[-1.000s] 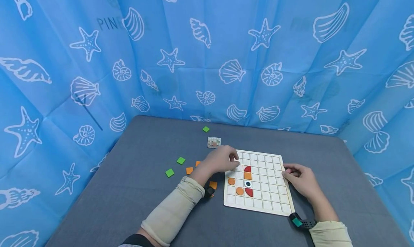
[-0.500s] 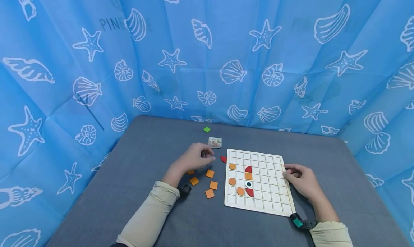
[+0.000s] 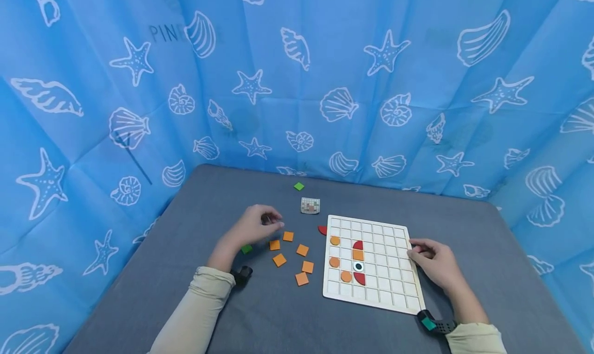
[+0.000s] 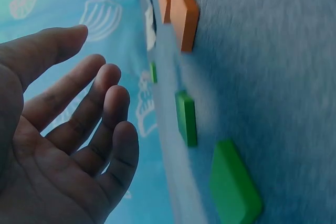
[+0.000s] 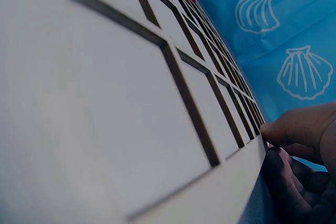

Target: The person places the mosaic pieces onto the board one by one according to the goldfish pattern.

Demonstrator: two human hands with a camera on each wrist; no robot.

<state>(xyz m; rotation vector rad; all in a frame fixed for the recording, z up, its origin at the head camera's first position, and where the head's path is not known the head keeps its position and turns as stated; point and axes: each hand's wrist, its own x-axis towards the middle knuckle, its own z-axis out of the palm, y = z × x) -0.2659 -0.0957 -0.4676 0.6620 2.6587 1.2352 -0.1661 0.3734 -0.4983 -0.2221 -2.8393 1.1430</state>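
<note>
My left hand (image 3: 252,224) hovers over the left of the table, fingers loosely bent and nothing between them. In the left wrist view, two green tiles (image 4: 186,119) lie beside its fingertips, with orange tiles (image 4: 185,14) further up. From the head, one green tile (image 3: 246,249) peeks out by the wrist; the other is hidden by the hand. My right hand (image 3: 433,258) pinches the right edge of a white grid board (image 3: 390,251), thumb on top. On the board's left side sit orange discs (image 3: 334,262), red quarter-round pieces (image 3: 359,279), an orange square (image 3: 358,254) and an eye piece (image 3: 358,266).
Several orange squares (image 3: 302,250) are scattered between my left hand and the board. A red piece (image 3: 322,230) lies against the board's left edge. Behind are a small pattern card (image 3: 310,205) and a green tile (image 3: 299,186). A blue curtain (image 3: 297,86) surrounds the grey table.
My left hand has moved left, away from the board to near the green tiles. An orange disc at the board's upper left, covered earlier, now shows. The right hand stays at the edge.
</note>
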